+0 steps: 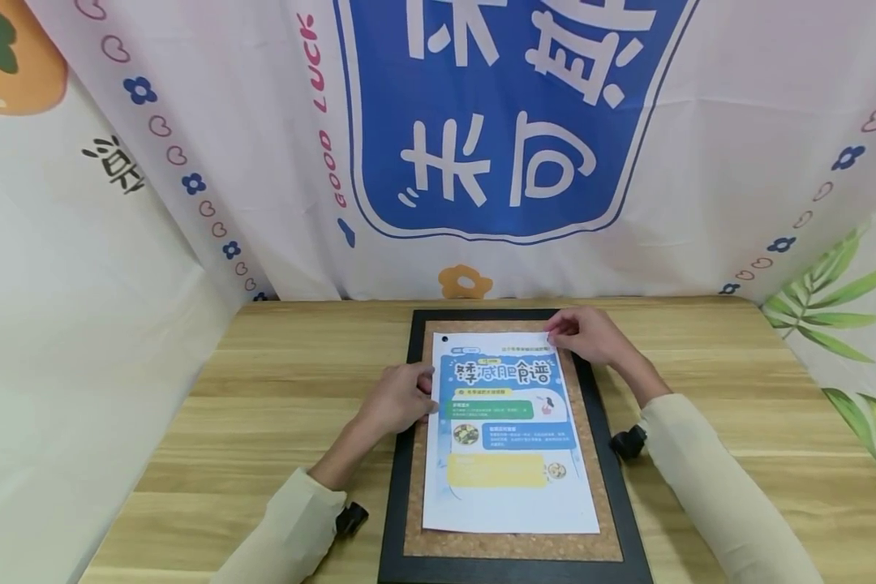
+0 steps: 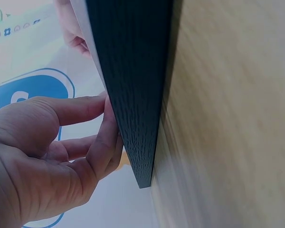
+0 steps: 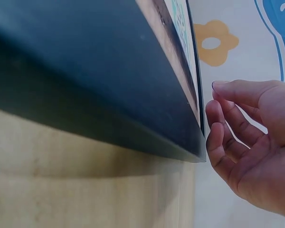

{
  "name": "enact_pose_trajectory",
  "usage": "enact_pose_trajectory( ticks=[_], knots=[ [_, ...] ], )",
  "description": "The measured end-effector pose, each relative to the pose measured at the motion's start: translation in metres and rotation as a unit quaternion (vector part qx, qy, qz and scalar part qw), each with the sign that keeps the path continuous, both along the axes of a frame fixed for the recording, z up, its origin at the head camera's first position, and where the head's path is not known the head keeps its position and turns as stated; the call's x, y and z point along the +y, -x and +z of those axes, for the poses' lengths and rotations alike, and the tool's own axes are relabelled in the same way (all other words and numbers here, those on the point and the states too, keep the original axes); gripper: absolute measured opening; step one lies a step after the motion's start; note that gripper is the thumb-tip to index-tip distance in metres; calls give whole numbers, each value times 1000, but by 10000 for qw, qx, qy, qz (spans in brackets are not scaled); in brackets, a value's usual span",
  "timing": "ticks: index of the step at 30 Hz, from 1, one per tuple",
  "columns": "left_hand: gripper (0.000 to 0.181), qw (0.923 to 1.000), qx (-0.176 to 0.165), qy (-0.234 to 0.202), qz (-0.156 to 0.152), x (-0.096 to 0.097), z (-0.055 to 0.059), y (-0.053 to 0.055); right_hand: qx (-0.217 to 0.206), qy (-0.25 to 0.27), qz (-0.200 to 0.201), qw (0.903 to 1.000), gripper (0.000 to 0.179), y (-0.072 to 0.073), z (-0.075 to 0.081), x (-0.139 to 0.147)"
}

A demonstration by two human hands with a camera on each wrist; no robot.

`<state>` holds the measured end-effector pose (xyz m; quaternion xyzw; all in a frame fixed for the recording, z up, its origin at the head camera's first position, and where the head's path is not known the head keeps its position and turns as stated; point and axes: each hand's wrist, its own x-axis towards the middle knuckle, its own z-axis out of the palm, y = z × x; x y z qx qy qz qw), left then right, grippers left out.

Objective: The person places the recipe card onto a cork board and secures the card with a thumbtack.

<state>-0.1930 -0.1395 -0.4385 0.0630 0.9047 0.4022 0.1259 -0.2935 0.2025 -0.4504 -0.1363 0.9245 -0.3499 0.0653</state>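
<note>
A printed paper sheet [image 1: 507, 509] with Chinese text and coloured boxes lies on a cork board [image 1: 514, 546] with a black frame [image 2: 130, 71]. A small black pushpin [image 1: 444, 339] sits at the sheet's upper left corner. My left hand [image 1: 397, 397] rests at the sheet's left edge, thumb and fingers apart and touching there. At the upper right corner, my right hand [image 1: 591, 334] pinches a tiny dark item, seemingly a pushpin, between thumb and forefinger. In the right wrist view the fingers mostly hide it.
The board lies on a wooden table [image 1: 292, 389] close to its back edge. Behind hangs a printed curtain [image 1: 263, 122] with a big blue sign. Black wrist cameras [image 1: 629, 443] sit at both sleeve cuffs, beside the frame's sides.
</note>
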Motion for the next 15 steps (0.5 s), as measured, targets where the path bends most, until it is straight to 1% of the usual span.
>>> enact_pose_trajectory(
  ticks=[8, 15],
  knots=[
    [60, 10000, 11, -22, -20, 0, 0, -1, -62, -151, 112, 9998, 18, 11, -4, -1],
    [60, 10000, -79, -20, 22, -1, -2, 1, -104, -278, 201, 9994, 17, 17, -4, -4]
  ],
)
